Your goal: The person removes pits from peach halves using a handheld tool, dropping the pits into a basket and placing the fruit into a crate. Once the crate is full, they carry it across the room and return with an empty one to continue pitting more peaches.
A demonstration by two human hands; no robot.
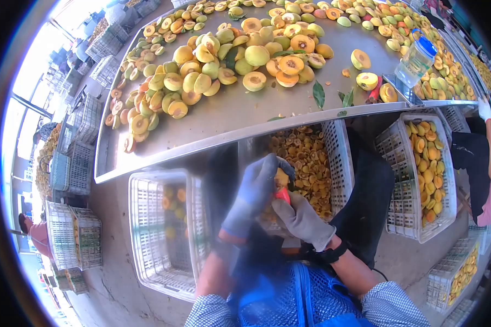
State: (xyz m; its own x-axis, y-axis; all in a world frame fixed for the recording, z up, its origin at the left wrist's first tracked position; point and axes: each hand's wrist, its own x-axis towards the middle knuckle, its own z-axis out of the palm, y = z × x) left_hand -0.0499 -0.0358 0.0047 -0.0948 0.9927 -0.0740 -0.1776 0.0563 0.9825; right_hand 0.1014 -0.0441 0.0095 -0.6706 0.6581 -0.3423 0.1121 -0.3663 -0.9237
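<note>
My left hand (pixel 251 193), in a grey glove, is closed around a yellow-orange fruit piece (pixel 281 179) above the crate between my legs. Gloved too, my right hand (pixel 304 218) grips a small red-handled tool (pixel 282 194) pressed close to the fruit; its working end is hidden. Below and behind both hands, a crate (pixel 341 158) holds many cut fruit pieces (pixel 305 158). Halved yellow-green fruit (pixel 202 68) lies heaped on the metal table (pixel 223 117) beyond my hands.
A white crate (pixel 161 261) with some fruit stands at the left, another (pixel 403 191) full of fruit at the right. A blue-lidded container (pixel 417 60), a red-handled object (pixel 375 92) and leaves lie on the table. Stacked crates and other people are at both sides.
</note>
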